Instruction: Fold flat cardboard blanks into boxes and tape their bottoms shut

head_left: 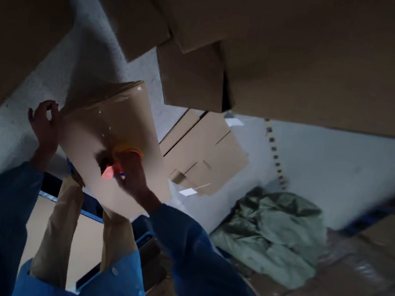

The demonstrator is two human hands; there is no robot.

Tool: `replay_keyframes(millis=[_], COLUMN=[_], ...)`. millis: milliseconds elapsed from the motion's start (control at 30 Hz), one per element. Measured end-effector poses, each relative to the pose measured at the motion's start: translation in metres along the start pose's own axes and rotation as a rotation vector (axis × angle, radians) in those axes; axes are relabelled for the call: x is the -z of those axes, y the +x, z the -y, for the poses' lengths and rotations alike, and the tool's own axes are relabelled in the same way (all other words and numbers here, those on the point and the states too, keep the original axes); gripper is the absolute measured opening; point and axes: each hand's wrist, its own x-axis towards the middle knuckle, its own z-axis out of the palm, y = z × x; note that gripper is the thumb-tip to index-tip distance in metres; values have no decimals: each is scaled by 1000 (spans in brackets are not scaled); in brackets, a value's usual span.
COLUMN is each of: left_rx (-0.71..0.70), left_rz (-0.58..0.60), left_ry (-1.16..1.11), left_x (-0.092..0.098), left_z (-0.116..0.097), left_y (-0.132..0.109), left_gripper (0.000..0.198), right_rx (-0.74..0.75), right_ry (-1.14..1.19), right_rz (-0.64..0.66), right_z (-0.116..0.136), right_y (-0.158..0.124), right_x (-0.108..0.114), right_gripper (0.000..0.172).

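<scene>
Concrete floor [327, 160]; box [92, 119] against right hand [133, 176]

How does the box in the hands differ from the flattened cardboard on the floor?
The box is assembled; the flattened cardboard lies flat. The left hand grips the box, the right hand holding an orange tool against it; the cardboard lies untouched. The box is glossy; the cardboard matt. Both are brown.
</scene>
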Motion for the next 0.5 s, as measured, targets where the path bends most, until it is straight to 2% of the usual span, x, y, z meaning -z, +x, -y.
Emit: replay_keyframes(millis=[100, 167, 233, 333, 433, 500], left_rx=[-275, -388, -459, -565, -676, -726], left_rz=[248, 426, 563, 667, 720, 733], left_ry=[33, 3, -44, -17, 210, 372], left_x=[-4, -23, -52, -103, -145, -160], left_z=[-36, -70, -107, -160, -193, -202], left_y=[21, 32, 41, 47, 45, 40], left_gripper=[30, 36, 50, 57, 35, 25], right_rx=[17, -19, -60, -102, -99, -121], right_ry=[-145, -240, -279, -265, -227, -193], right_rz=[137, 194, 216, 195, 154, 102], right_z=[4, -5, -13, -15, -8, -5], right_y=[-60, -74, -69, -41, -26, -41], right_x=[-15, -19, -19, -13, 0, 11], right_gripper=[42, 42, 43, 41, 41, 45])
